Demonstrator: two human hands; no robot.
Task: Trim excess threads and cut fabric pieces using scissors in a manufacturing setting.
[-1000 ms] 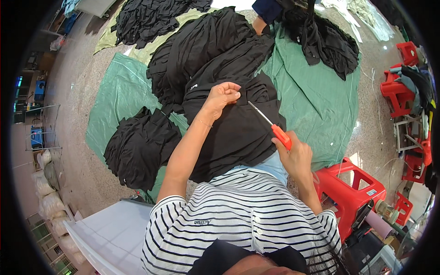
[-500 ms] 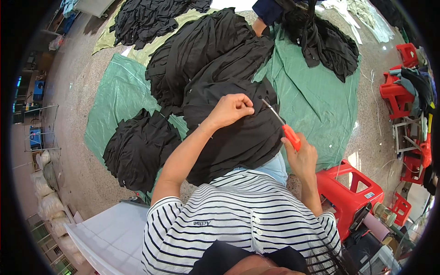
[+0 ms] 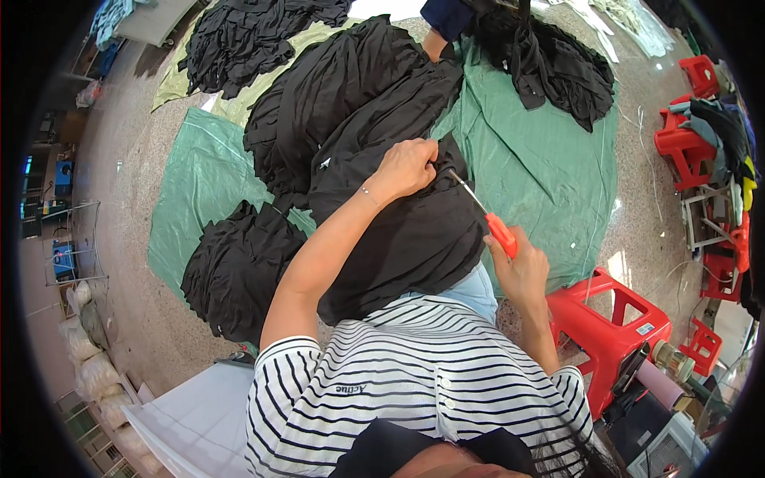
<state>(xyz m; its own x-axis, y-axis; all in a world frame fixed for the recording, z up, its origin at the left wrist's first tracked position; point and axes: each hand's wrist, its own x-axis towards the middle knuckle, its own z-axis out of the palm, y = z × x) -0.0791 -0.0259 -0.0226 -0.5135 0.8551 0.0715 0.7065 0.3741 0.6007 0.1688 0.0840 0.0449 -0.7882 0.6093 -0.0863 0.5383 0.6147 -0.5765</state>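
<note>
Tarp (image 3: 542, 171) on speckled floor (image 3: 131, 263); right grip (image 3: 523, 269) clamped on tool (image 3: 501, 232); left grip (image 3: 405, 168), at cloth (image 3: 402, 247), unclear.

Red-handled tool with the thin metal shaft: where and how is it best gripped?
Probably by the red handle, coming from the lower right, as the right hand does: it is thicker than the slim metal shaft, which slants up and left toward the black cloth.

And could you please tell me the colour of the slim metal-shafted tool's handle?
The slim tool handle is bright orange-red, showing best in the head view.
</note>
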